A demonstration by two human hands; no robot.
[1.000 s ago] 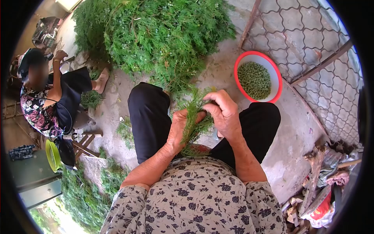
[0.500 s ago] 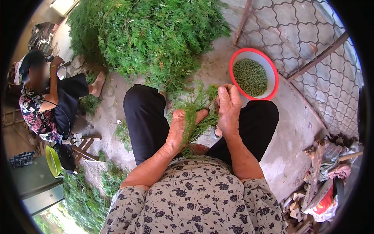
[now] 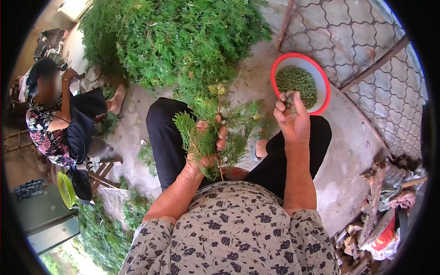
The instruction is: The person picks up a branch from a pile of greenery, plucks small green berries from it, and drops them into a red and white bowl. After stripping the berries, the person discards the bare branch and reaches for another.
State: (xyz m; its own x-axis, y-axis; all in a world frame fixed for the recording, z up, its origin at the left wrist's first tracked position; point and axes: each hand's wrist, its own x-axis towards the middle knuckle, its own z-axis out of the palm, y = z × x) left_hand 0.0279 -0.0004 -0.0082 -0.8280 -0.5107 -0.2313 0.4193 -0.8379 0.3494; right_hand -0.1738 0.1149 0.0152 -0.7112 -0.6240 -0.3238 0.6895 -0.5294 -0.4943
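A green leafy sprig (image 3: 197, 142) is held over the lap in my left hand (image 3: 208, 144), whose fingers wrap round its stem. Round pale-green cones (image 3: 220, 89) show at the sprig's upper end. My right hand (image 3: 293, 120) is raised palm up at the near edge of a red-rimmed white bowl (image 3: 324, 98), its fingers curled round small green cones. Many small green cones (image 3: 297, 82) lie in the bowl. Behind the sprig rises a big heap of green branches (image 3: 183, 41).
A seated person (image 3: 50, 119) in a flowered top is at the left, beside a wooden stool (image 3: 103, 174) and a yellow-green basin (image 3: 67, 190). More branches (image 3: 103, 233) lie lower left. Wire mesh (image 3: 357, 41) stands upper right; firewood and bags (image 3: 382, 220) lie lower right.
My right hand has moved from the sprig to the right, by the bowl, with small cones in its fingers. The sprig in my left hand has turned and now spreads wider.
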